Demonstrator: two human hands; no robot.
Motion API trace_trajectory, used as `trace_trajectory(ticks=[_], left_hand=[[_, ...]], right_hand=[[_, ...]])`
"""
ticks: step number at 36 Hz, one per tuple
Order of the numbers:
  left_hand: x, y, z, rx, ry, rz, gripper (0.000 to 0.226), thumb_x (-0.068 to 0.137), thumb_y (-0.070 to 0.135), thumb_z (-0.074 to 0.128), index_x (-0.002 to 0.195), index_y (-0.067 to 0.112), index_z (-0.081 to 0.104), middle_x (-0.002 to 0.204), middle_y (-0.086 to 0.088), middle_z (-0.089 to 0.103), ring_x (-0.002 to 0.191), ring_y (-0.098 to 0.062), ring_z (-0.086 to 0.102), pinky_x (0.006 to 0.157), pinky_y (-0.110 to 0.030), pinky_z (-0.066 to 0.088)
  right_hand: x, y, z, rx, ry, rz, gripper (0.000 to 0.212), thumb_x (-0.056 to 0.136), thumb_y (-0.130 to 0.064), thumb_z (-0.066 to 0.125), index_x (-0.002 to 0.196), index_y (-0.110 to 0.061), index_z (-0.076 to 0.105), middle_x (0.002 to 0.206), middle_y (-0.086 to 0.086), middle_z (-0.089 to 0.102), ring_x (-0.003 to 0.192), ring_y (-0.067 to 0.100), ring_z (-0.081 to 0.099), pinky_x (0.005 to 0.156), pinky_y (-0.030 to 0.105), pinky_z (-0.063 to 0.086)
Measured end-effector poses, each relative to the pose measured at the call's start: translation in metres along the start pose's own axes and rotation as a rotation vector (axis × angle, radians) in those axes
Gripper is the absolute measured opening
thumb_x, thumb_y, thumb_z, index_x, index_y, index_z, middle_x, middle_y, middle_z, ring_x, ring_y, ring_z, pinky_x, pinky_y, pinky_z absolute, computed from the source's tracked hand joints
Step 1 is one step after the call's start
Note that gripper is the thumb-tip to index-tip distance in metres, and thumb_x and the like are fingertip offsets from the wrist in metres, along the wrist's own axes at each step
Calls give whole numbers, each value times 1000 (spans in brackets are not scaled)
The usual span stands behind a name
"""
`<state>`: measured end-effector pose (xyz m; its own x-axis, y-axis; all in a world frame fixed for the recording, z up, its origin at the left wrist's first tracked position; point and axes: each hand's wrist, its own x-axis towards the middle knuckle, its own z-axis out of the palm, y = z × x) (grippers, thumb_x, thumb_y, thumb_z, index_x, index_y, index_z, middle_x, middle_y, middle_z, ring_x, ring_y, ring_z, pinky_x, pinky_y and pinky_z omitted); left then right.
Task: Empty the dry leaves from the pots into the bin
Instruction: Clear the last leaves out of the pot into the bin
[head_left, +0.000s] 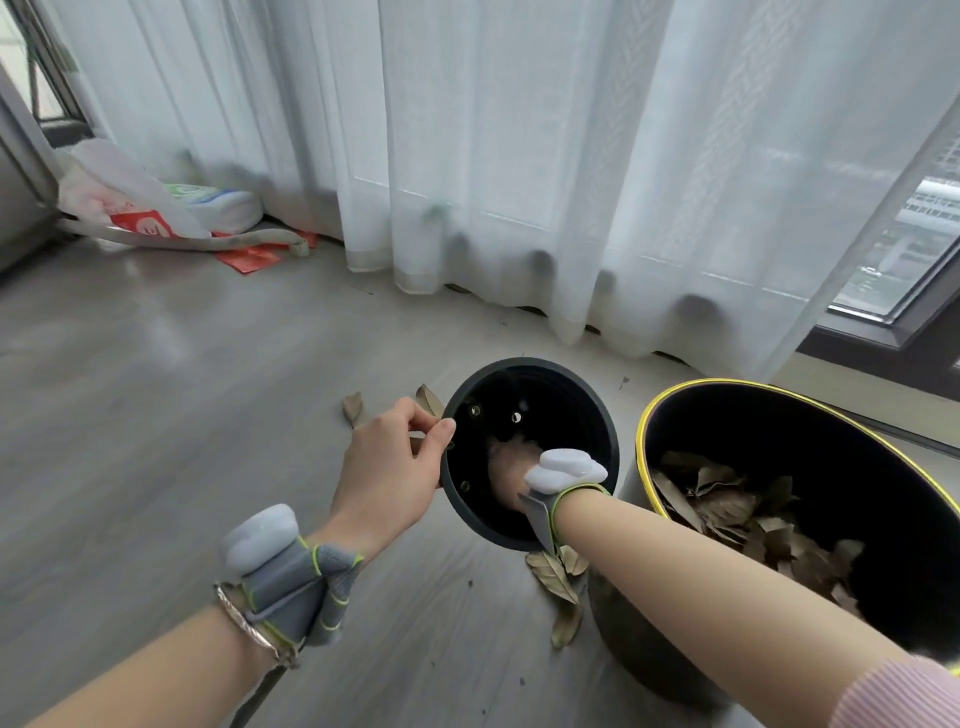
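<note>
Pot (602, 415) tilted between hands: left (395, 467) gripping rim, right (511, 467) inside.

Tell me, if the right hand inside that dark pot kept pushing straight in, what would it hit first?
Most likely the pot's own bottom, the part with the drain holes. The right hand is already deep inside; how close it is stays unclear.

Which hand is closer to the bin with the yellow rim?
Right. The right hand is inside the black pot just beside the bin. The left hand grips the pot's far rim, away from the bin.
</note>
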<state>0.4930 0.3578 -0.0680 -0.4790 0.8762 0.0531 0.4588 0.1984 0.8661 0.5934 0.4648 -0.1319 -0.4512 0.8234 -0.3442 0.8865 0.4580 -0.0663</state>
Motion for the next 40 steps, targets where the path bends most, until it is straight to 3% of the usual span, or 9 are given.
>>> trace_trajectory(ticks=[2, 9, 15, 28, 33, 37, 40], left_hand=[[-1, 1, 1, 2, 1, 13, 21, 91, 26, 59, 71, 22, 52, 76, 9, 66, 67, -16, 71, 73, -41, 59], [0, -1, 0, 26, -1, 25, 20, 91, 28, 59, 73, 22, 53, 78, 8, 66, 66, -15, 71, 74, -42, 58], [1, -2, 0, 19, 1, 34, 20, 91, 27, 59, 72, 23, 53, 78, 9, 66, 69, -14, 71, 74, -43, 59], [3, -9, 1, 14, -3, 36, 19, 92, 26, 59, 74, 21, 54, 77, 12, 64, 69, -16, 71, 73, -42, 59], [7, -11, 1, -10, -2, 9, 20, 93, 24, 58, 74, 20, 53, 73, 12, 63, 67, -18, 71, 73, -42, 59], [12, -19, 5, -11, 3, -28, 19, 93, 23, 58, 75, 18, 54, 74, 6, 65, 68, -18, 71, 72, -41, 60], [14, -23, 10, -38, -3, -59, 18, 93, 20, 57, 76, 16, 54, 74, 8, 62, 69, -12, 68, 68, -36, 61]], right_hand=[[2, -2, -1, 24, -16, 6, 35, 98, -13, 34, 129, -6, 49, 132, 17, 53, 118, 32, 56, 92, 35, 46], [-1, -11, -13, -21, -34, 8, 32, 93, 0, 47, 123, -1, 58, 127, 14, 60, 118, 27, 58, 93, 29, 45], [-2, -11, -12, 1, -17, -5, 31, 92, 1, 46, 119, -1, 60, 122, 14, 63, 112, 30, 62, 87, 33, 47], [-6, -12, -21, 123, -40, 14, 34, 91, 2, 46, 124, 1, 55, 129, 17, 57, 118, 31, 57, 93, 31, 45], [-10, -9, -36, 278, -3, -4, 31, 93, -5, 48, 122, 1, 59, 123, 16, 60, 112, 29, 60, 92, 30, 47], [-24, 1, -54, 489, -18, -26, 28, 83, -6, 66, 111, -6, 68, 97, 13, 65, 84, 30, 68, 74, 33, 59], [-45, 18, -71, 643, -45, -56, 27, 78, -5, 72, 106, -8, 72, 92, 10, 66, 79, 26, 69, 69, 31, 60]])
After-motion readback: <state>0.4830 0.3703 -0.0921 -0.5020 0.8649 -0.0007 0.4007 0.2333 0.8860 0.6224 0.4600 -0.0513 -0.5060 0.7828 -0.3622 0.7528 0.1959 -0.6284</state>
